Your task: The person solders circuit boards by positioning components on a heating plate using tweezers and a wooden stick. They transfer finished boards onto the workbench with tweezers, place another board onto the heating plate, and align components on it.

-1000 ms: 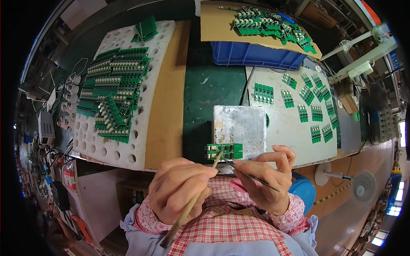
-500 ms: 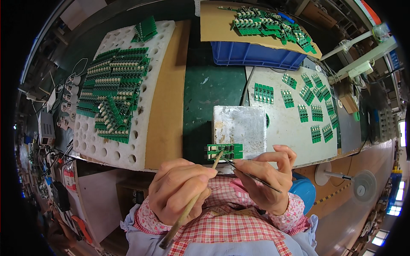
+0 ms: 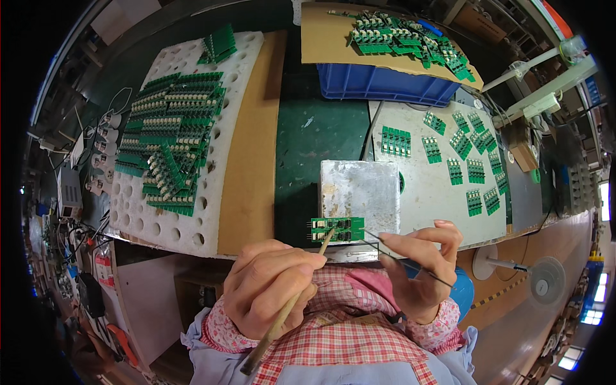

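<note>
A small green circuit board (image 3: 356, 226) with white and black parts lies at the near edge of a silvery metal block (image 3: 362, 186). My left hand (image 3: 266, 282) is closed round a thin wooden stick (image 3: 280, 316), whose narrow tip rests on the board among its parts. In my right hand (image 3: 423, 266), thumb and fingers grip dark tweezers (image 3: 440, 278). Their thin tips are spread by the board's right end, with nothing visible between them; whether they touch the board I cannot tell.
On the left, stacked green boards (image 3: 170, 122) cover a white foam sheet (image 3: 170, 228) beside brown cardboard (image 3: 247, 192). Several small boards (image 3: 475, 171) lie on a pale panel (image 3: 420, 192) to the right. Behind, a blue crate (image 3: 385, 83) bears cardboard heaped with boards (image 3: 391, 35).
My right hand has moved right with the tweezers, and their tips have left the parts on the board and spread. The board has shifted slightly; my left hand and the stick stay put.
</note>
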### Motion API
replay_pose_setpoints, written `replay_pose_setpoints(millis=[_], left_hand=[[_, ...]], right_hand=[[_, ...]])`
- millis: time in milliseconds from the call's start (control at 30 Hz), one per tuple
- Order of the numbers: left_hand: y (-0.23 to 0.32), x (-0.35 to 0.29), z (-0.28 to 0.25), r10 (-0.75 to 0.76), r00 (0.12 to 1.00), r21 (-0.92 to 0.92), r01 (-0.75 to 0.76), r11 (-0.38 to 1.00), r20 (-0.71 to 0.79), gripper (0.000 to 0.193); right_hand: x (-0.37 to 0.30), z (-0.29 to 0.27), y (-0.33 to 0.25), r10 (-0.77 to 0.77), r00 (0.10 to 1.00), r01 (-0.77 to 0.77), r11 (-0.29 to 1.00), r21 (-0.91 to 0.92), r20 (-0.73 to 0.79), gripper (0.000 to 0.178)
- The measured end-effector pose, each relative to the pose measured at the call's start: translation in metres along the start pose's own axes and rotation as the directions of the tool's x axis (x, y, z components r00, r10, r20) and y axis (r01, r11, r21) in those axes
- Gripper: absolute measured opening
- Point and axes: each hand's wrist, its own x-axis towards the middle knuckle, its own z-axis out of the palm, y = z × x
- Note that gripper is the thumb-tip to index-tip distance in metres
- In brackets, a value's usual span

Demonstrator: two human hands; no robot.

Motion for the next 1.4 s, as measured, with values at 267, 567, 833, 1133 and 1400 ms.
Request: replay_pose_setpoints(millis=[267,567,833,1133,1400], left_hand=[[0.002,0.000,0.002,-0.004,1.000,-0.002,0.004,1.000,-0.005,0.029],[0.005,0.002,0.001,-0.024,1.000,0.024,0.023,0.999,0.017,0.028],[0.006,0.005,0.003,-0.009,1.000,0.041,0.009,0.999,0.015,0.031],[0.007,0.007,0.003,0.009,1.000,0.041,-0.010,0.999,0.007,0.036],[0.008,0.008,0.003,0.005,1.000,0.042,-0.006,0.999,0.021,0.039]], right_hand=[[-0.014,-0.013,0.017,0.079,0.997,-0.078,0.993,-0.084,0.002,0.027],[-0.032,-0.025,0.024,0.282,0.959,-0.278,0.957,-0.084,0.033,0.031],[-0.030,-0.015,0.017,0.192,0.978,-0.198,0.977,-0.077,-0.075,0.035],[-0.017,-0.011,0.017,-0.003,1.000,0.009,0.982,-0.189,0.028,0.034],[-0.015,-0.015,0.014,0.006,0.995,0.013,0.982,-0.187,0.098,0.033]])
